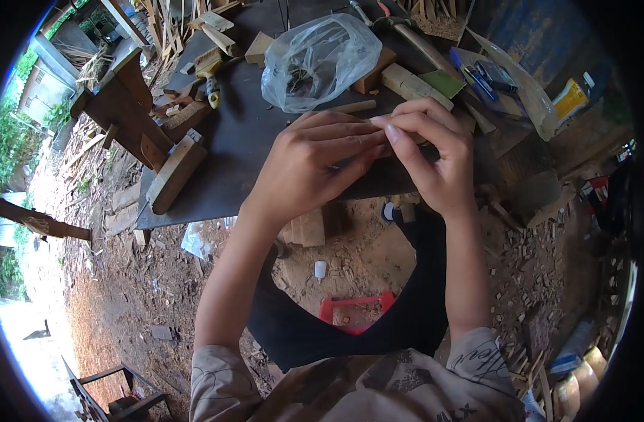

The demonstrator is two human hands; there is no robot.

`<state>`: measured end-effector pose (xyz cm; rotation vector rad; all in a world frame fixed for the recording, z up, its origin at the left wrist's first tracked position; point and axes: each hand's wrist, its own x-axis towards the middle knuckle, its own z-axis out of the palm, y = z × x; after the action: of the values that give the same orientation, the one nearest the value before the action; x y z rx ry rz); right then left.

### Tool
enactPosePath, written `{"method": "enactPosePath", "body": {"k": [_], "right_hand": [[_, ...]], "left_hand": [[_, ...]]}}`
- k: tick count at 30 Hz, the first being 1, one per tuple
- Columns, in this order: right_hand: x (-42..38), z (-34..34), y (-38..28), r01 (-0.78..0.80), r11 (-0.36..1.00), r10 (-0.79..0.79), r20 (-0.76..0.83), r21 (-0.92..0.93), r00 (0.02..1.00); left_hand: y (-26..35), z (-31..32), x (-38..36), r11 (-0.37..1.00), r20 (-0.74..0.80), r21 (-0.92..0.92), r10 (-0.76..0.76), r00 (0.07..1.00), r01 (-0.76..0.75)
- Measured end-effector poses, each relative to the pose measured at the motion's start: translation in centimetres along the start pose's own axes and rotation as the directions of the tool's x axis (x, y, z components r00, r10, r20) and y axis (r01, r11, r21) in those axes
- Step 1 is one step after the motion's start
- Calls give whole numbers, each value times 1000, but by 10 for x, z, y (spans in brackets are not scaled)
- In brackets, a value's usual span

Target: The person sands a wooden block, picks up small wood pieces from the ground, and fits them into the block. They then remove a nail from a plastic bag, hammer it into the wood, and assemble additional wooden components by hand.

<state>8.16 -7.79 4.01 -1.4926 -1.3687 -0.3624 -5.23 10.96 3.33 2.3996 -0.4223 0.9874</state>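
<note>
Above the near part of the dark tabletop, my left hand and my right hand meet at the fingertips. The right thumb and index finger are pinched together against the left fingertips. Both hands look closed on something small that the fingers hide. Just beyond them lies a clear plastic bag with dark bits inside. A short wooden stick rests behind the left fingers. Wooden blocks and a green flat piece lie past the right hand.
A wooden clamp-like stand rises at the table's left edge, near a yellow-handled tool. Blue pens, a dark box and a yellow container sit at the right. Wood scraps cover the ground around a red stool.
</note>
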Motion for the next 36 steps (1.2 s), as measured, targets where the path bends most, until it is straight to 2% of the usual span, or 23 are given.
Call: {"method": "enactPosePath", "body": {"k": [7,10,12,14,15,17,20,23,27,30,33,36], "right_hand": [[3,-5,2,-96,989,96,5,108,995],[18,-17,4,-126,990,118,-120,-64,986],[24,-32,17,-236,960,218,-131,-151,967],[29,-49,30,-332,862,287,-171,-382,942],[24,-62,42,-333,738,271,-194,-586,943],[10,-80,67,-296,372,225,-224,-880,948],[16,-92,42,-443,321,543,-220,-837,810],[30,-93,20,-478,373,548,-227,-795,805],[37,-99,34,-504,390,552,-242,-771,798],[45,-107,62,-497,401,657,-136,-769,741],[40,-109,100,-394,515,625,19,-761,781],[57,-107,90,-421,466,748,92,-778,657]], "left_hand": [[5,-3,0,996,39,92,-3,999,0],[4,1,0,999,5,27,-19,1000,18],[3,2,0,1000,-16,19,-1,1000,1],[3,2,0,1000,-32,12,4,999,-3],[3,2,-1,1000,-39,7,-4,999,4],[3,2,-1,1000,-51,10,-7,999,8],[2,3,-2,1000,-70,18,6,997,-5],[2,3,-2,1000,-82,10,13,997,-12],[3,3,-1,1000,-65,13,9,998,-8],[2,2,-1,1000,-64,18,-3,998,5],[3,4,-1,1000,-62,10,-7,998,7],[1,3,-1,1000,-59,5,-8,998,9]]}}
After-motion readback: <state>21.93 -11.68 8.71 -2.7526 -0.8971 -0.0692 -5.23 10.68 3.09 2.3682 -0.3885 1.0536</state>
